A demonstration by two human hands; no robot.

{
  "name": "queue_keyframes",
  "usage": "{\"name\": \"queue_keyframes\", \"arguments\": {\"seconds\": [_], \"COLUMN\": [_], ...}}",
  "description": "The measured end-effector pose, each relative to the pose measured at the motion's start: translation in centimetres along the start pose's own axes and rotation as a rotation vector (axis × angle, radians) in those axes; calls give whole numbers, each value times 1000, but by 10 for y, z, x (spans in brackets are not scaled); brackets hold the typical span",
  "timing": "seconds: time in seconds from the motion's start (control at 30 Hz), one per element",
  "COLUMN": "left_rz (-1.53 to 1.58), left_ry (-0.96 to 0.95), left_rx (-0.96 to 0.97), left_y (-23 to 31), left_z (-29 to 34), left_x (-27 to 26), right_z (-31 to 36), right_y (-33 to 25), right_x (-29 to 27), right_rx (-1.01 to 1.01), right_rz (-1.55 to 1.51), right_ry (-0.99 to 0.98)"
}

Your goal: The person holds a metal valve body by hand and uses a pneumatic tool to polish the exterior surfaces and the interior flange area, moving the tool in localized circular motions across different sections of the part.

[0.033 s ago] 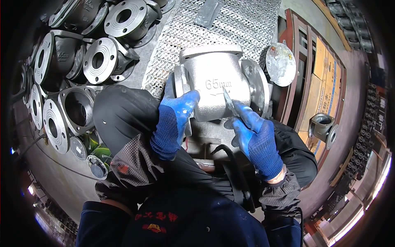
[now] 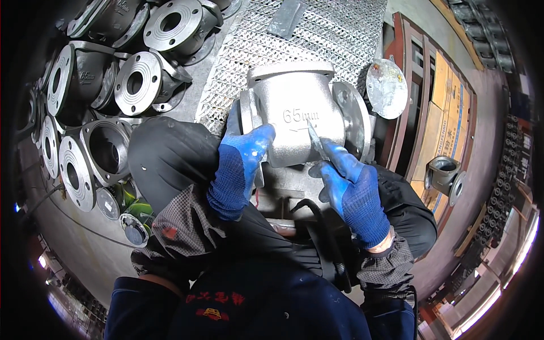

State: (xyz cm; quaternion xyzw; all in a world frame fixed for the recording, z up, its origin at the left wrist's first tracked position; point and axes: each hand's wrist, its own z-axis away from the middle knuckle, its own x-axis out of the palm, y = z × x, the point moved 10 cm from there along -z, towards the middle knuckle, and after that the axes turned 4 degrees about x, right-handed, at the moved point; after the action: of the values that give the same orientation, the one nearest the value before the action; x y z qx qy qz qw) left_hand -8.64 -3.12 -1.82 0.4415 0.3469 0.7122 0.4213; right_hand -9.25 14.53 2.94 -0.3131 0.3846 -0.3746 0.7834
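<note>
In front of me a silver-grey cast-metal flanged valve body (image 2: 300, 102) stands with raised markings facing me. My left hand (image 2: 242, 161), in a blue coated glove, is closed on its left flange, thumb on the near side and fingers partly hidden behind. A slim grey pointed blade (image 2: 315, 140) is gripped in my right hand (image 2: 350, 178), also gloved in blue. Its tip meets the body's front face just below the raised markings. The right flange (image 2: 352, 120) of the body stands beyond my right fingers, apart from them.
Several similar flanged castings (image 2: 137, 83) are piled at the left. Behind the body lies a metal mesh sheet (image 2: 249, 39) carrying a dark flat block (image 2: 287, 18). A spattered round disc (image 2: 387, 89) is at right, near a red-brown frame (image 2: 405, 73) with cardboard (image 2: 445, 107) and another casting (image 2: 443, 165).
</note>
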Motion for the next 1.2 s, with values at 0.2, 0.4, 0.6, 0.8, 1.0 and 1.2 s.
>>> {"name": "queue_keyframes", "arguments": {"seconds": [0.2, 0.4, 0.6, 0.8, 1.0, 1.2], "left_rz": [-82, 46, -6, 127, 88, 12], "left_ry": [9, 41, 91, 149, 102, 39], "left_rx": [-140, -139, -226, -215, -216, -197], "left_y": [-6, -13, -15, -32, -40, -43], "left_z": [1, 0, 3, -1, 2, 10], "left_x": [-3, -1, -6, -11, -14, -20], "right_z": [1, -1, -1, -1, -2, -3], "right_y": [2, -1, -2, -3, -2, -2], "right_x": [-2, -2, -2, -1, -4, -2], "right_rx": [18, -7, 13, 28, -5, 1], "right_rz": [-1, 23, -16, -21, -9, 34], "right_ry": [8, 1, -10, -11, -3, -7]}}
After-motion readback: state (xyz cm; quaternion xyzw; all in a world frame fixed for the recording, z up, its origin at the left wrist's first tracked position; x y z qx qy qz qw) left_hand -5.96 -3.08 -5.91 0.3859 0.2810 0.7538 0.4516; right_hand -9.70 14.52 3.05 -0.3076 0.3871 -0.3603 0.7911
